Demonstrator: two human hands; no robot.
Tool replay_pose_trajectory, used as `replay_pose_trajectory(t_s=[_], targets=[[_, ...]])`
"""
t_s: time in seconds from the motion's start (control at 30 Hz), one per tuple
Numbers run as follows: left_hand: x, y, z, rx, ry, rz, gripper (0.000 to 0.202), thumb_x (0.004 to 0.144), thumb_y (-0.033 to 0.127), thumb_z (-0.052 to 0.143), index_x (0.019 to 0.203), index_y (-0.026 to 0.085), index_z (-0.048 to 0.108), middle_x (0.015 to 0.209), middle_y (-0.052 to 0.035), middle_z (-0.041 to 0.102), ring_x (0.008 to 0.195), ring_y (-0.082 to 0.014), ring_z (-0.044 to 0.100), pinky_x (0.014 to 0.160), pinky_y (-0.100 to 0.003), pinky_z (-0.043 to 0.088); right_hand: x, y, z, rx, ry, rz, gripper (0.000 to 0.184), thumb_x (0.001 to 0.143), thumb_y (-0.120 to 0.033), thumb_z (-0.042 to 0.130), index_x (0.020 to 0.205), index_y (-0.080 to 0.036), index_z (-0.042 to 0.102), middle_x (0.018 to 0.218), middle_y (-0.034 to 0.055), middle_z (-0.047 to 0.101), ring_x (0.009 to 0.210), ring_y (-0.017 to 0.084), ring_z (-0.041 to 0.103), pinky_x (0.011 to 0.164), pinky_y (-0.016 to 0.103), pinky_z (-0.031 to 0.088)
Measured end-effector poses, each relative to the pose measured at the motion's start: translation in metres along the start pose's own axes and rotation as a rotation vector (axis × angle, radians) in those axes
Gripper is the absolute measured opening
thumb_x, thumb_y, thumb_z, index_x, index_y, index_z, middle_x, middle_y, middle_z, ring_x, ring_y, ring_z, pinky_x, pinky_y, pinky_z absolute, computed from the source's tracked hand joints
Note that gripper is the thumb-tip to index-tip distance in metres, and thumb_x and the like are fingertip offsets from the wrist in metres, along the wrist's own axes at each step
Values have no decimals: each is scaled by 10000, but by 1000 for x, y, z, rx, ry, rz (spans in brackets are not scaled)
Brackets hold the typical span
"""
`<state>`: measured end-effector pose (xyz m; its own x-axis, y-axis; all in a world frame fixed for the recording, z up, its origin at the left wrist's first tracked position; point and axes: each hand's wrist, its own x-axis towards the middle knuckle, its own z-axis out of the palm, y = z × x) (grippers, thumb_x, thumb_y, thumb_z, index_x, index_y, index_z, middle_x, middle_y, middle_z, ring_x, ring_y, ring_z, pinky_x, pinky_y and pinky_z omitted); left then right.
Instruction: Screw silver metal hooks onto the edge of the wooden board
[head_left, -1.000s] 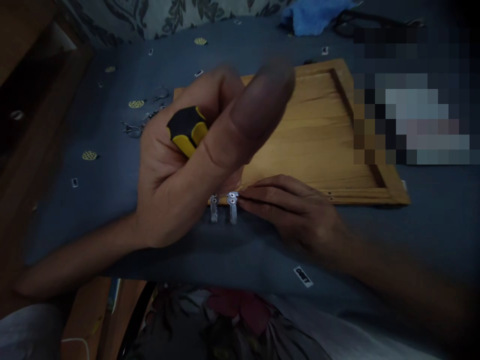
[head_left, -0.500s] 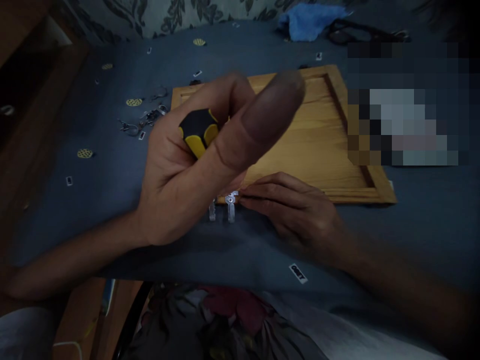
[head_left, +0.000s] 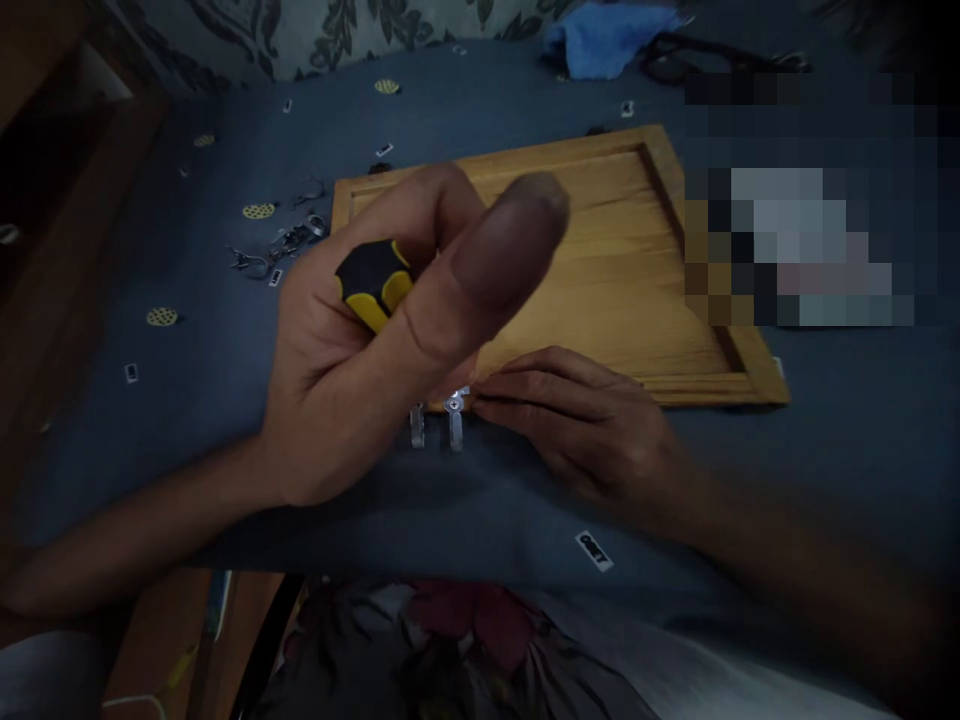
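Observation:
My left hand is wrapped round a screwdriver with a black and yellow handle. Its thumb lies along the handle, and the handle's end faces up toward me. The shaft and tip are hidden behind the hand. Below it, a silver metal hook with a cross-head screw sits at the near edge of a wooden frame board. Just left hangs a second metal hook, partly covered by my hand. My right hand has its fingers pressed together at that edge, beside the first hook; what the fingertips grip is hidden.
Loose metal hooks lie in a small pile left of the board. A blue cloth and a dark strap-like object are at the back. A pixelated patch covers the right side. Blue patterned fabric covers the surface.
My left hand has shifted slightly left and down with the screwdriver, its thumb now lower. The right hand stays at the board's edge. The whole view has moved a little.

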<state>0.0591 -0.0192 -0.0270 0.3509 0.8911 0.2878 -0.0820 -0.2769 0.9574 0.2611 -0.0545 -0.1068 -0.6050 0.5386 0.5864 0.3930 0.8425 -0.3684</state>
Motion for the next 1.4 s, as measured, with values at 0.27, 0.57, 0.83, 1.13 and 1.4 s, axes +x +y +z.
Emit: replay_pose_trajectory(t_s=[0.27,0.57,0.83,1.13,1.4], targets=[[9,-11,6,-27,46,208,533,957,670,579,674,226,496,621,30,464,499,-102,462,527,-283,432,3,-1,-8,56,-5,76,341,1003,-106,541,1316,-172,660,1142,109,759,1045,231,702,905,408,611],[-2,-12,5,32,-1,208,293,975,535,639,892,267,723,971,25,678,871,-136,628,832,-312,544,31,-8,-10,193,95,255,237,1051,-282,557,1243,-206,675,1123,69,767,1025,194,735,876,355,619],[-7,-9,6,17,-31,148,298,1013,533,557,943,307,739,1010,12,662,959,-167,659,801,-319,574,50,-2,-9,225,44,330,190,991,-377,646,1033,-211,729,937,1,780,770,150,721,711,268,570],[-4,-25,-29,225,-49,-116,354,938,390,720,1222,249,562,1127,-25,630,1096,-184,629,875,-279,545,43,33,-18,-57,35,367,138,961,-298,600,946,-204,700,779,14,707,664,164,632,631,290,472],[-27,-37,-44,596,-211,-162,584,956,459,623,1432,226,377,1360,-133,582,1289,-293,577,1131,-483,470,33,44,-9,-318,-83,252,230,1011,-258,504,934,-200,712,797,57,716,738,211,676,694,321,498]])
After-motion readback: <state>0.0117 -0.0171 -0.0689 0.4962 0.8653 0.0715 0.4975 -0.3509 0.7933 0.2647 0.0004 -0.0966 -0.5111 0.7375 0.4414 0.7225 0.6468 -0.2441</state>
